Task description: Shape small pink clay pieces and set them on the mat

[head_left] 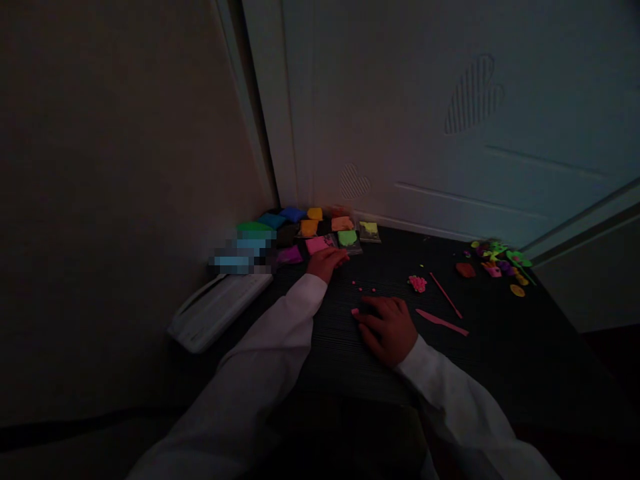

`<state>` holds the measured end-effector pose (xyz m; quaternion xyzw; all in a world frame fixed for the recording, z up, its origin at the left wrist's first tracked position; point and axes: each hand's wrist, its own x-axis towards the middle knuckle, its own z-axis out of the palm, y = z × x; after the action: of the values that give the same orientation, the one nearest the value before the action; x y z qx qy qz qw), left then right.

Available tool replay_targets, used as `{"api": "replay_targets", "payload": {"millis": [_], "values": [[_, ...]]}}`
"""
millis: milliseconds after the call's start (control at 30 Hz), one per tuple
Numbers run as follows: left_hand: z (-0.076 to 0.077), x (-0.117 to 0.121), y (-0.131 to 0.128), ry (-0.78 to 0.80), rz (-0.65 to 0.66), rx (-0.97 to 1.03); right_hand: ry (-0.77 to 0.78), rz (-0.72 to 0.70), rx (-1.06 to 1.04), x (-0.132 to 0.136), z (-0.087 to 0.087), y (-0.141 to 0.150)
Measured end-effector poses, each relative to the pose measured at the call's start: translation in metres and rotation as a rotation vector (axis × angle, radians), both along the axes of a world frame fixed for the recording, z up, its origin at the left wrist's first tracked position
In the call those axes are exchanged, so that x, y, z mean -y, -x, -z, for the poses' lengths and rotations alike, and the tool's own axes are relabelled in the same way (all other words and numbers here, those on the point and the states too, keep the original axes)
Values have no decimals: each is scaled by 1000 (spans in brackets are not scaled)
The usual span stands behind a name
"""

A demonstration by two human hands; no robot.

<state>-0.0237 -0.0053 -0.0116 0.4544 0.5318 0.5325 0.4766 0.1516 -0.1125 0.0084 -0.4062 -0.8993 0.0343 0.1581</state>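
My left hand [327, 263] is at the front of the clay packets, just by the pink clay packet [320, 244]. Its fingers are pressed together; a reddish-pink spot shows at the tips, too small and dim to make out. Low over the dark tabletop, my right hand [389, 330] has its fingers bent, with a small lump of pink clay [355, 312] at the tips of thumb and forefinger. Between the hands lie a few tiny pink clay balls [361, 289]. Right of them sits a knobbly pink clay cluster [417, 284] with some green at its edge.
A thin pink modelling stick [446, 295] and a pink plastic knife [442, 322] lie right of my right hand. Beyond are a red clay piece [465, 270] and colourful clay shapes [505, 263]. Several clay packets [309, 228] line the wall; a pale case [220, 312] stands left.
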Motion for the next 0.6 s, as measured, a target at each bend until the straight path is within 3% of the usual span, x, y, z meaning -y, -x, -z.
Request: {"api": "replay_targets", "payload": {"millis": [600], "values": [[0, -1, -1, -2, 5, -9, 31, 2, 59, 1, -2, 1]]}}
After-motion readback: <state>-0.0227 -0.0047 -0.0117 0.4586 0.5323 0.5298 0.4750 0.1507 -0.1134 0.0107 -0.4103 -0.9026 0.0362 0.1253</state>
